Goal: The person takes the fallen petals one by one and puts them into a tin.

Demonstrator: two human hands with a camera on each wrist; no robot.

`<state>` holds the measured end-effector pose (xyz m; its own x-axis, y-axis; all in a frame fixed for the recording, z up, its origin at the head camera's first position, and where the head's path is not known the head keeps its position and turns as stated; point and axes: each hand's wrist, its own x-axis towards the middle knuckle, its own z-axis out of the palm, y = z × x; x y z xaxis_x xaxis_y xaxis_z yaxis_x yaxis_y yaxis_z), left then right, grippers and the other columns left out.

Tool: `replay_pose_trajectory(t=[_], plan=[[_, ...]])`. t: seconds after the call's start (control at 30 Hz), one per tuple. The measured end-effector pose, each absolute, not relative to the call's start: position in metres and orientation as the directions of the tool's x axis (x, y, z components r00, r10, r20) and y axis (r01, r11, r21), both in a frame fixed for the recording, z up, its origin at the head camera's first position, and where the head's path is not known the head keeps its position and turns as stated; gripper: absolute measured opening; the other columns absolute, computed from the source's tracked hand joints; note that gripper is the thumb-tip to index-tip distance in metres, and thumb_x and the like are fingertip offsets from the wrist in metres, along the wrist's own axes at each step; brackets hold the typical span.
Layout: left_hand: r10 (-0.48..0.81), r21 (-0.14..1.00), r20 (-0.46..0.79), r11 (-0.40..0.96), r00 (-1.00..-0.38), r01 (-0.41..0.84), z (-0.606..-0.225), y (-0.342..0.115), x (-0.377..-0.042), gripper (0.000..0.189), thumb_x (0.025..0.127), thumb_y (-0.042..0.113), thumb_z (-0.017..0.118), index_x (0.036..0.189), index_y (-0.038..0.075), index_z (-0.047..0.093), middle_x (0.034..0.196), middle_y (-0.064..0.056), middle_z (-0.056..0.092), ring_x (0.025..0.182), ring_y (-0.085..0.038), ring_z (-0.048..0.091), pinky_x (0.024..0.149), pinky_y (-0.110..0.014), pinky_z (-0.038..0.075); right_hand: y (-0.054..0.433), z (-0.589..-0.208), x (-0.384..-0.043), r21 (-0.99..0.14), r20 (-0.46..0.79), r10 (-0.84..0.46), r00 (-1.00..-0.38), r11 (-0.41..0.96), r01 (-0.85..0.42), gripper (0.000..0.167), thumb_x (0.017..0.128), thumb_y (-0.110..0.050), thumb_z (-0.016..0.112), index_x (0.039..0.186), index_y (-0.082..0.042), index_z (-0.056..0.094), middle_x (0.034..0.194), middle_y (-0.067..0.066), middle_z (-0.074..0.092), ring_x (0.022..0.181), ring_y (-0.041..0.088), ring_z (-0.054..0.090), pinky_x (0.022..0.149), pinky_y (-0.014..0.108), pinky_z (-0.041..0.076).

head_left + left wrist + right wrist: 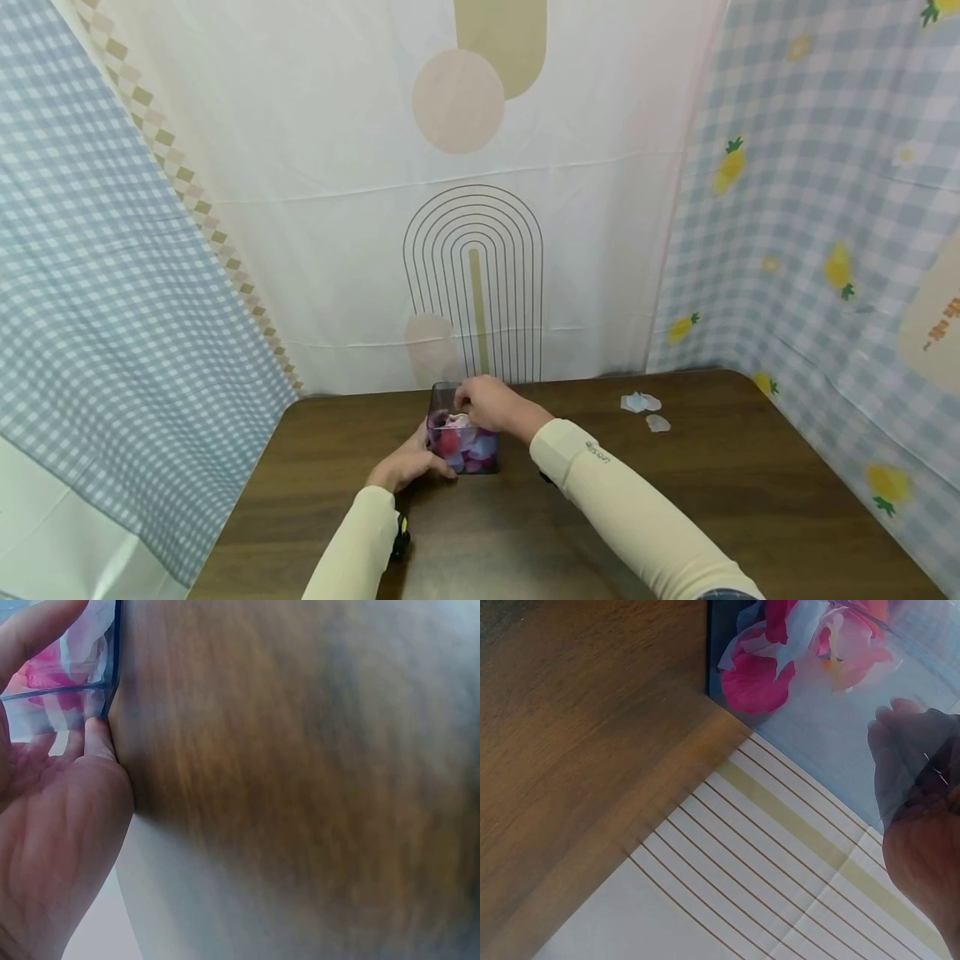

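A clear, square-sided container (442, 395) stands near the back of the table, part-filled with pink, red, white and pale blue artificial petals (468, 446). My left hand (409, 463) holds its left side, thumb at the front. In the left wrist view, that hand's fingers reach around the container's wall. From above, my right hand (493, 403) dips into the opening with bent fingers. Through the clear wall (825, 727), the right wrist view shows this hand (922, 810) bunched above the petals (756, 682). Whether its fingertips pinch a petal cannot be made out.
Several pale loose petals (641, 403) lie on the brown wooden table (600, 517) at the back right. Behind the table hangs a white patterned cloth (337, 283). Checked blue cloths hang on both sides.
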<state>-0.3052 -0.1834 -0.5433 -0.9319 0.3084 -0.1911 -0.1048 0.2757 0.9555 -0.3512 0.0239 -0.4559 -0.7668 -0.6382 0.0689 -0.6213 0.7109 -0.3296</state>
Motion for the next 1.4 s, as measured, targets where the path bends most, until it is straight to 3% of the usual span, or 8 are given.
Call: replay_pose_trajectory(t=[0.27,0.5,0.73,0.9,1.13,1.4], plan=[[0.323,0.956,-0.193,0.276,-0.926,-0.103,-0.544,-0.185,-0.308,0.121,0.066,-0.008,0.089,0.164,0.017,0.023,0.160,-0.014,0.048,0.141,-0.031,0.050,0.128,-0.058,0.030,0.024,-0.457,-0.352,-0.333,0.086,-0.643,-0.761,0.702,-0.630,0.017,0.102,-0.008,0.064,0.111,-0.013,0.079,0.116,0.005,0.077,0.114,0.022,0.071,0.100,0.039,0.058],[0.296,0.951,-0.171,0.299,-0.940,-0.079,-0.540,-0.185,-0.308,0.117,0.061,-0.008,0.089,0.159,0.015,0.029,0.157,-0.015,0.051,0.138,-0.029,0.052,0.126,-0.056,0.033,0.028,-0.456,-0.351,-0.434,0.132,-0.614,-0.778,0.670,-0.602,0.021,0.104,-0.005,0.060,0.116,-0.010,0.077,0.120,0.007,0.077,0.117,0.025,0.070,0.102,0.043,0.058],[0.305,0.956,-0.147,0.288,-0.941,-0.055,-0.543,-0.182,-0.308,0.116,0.060,-0.009,0.089,0.159,0.014,0.031,0.155,-0.015,0.052,0.134,-0.027,0.053,0.124,-0.054,0.036,0.053,-0.462,-0.354,-0.498,0.365,-0.570,-0.736,0.548,-0.672,0.021,0.107,-0.008,0.059,0.119,-0.006,0.076,0.115,0.007,0.074,0.109,0.024,0.070,0.097,0.044,0.059],[0.303,0.955,-0.140,0.292,-0.943,-0.048,-0.546,-0.184,-0.305,0.112,0.060,-0.009,0.089,0.155,0.013,0.034,0.152,-0.015,0.054,0.135,-0.026,0.053,0.124,-0.053,0.036,0.099,-0.472,-0.360,-0.472,0.471,-0.499,-0.728,0.554,-0.685,0.023,0.108,-0.010,0.058,0.123,-0.008,0.075,0.118,0.007,0.073,0.109,0.023,0.069,0.095,0.045,0.059],[0.290,0.954,-0.147,0.293,-0.945,-0.059,-0.546,-0.186,-0.303,0.111,0.059,-0.009,0.089,0.154,0.015,0.036,0.153,-0.016,0.054,0.138,-0.029,0.052,0.125,-0.056,0.034,0.205,-0.497,-0.367,-0.452,0.463,-0.375,-0.803,0.679,-0.578,0.023,0.106,-0.006,0.059,0.123,-0.003,0.074,0.117,0.016,0.074,0.105,0.031,0.071,0.090,0.052,0.059],[0.302,0.954,-0.153,0.295,-0.941,-0.061,-0.545,-0.184,-0.306,0.110,0.062,-0.007,0.089,0.155,0.015,0.034,0.153,-0.016,0.053,0.137,-0.028,0.051,0.126,-0.056,0.035,0.303,-0.521,-0.357,-0.438,0.292,-0.295,-0.910,0.804,-0.402,0.026,0.106,-0.003,0.054,0.124,0.003,0.071,0.120,0.022,0.072,0.107,0.040,0.069,0.088,0.057,0.057]])
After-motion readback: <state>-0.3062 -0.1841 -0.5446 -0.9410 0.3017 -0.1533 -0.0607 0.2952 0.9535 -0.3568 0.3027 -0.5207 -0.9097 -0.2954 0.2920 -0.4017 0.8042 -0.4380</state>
